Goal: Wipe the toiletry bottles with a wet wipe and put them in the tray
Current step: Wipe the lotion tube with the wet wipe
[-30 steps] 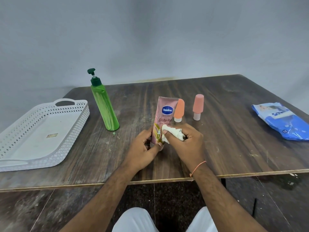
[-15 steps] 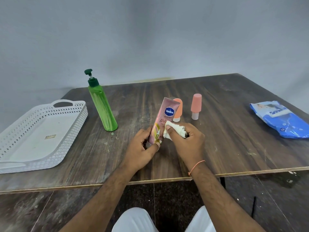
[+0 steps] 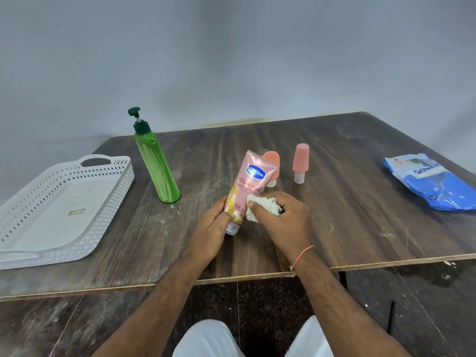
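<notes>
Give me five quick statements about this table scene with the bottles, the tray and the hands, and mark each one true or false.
1. The left hand grips the pink lotion tube near its cap end. True.
2. The right hand is empty. False: it holds a crumpled white wet wipe against the tube.
3. The green pump bottle lies inside the white perforated plastic tray. False: it stands on the dark wooden table, right of the tray.
4. The blue wipes packet lies on the table's right side. True.
5. Only one small peach-capped bottle is visible. False: there are two, one in the open and another partly behind the tube.
</notes>
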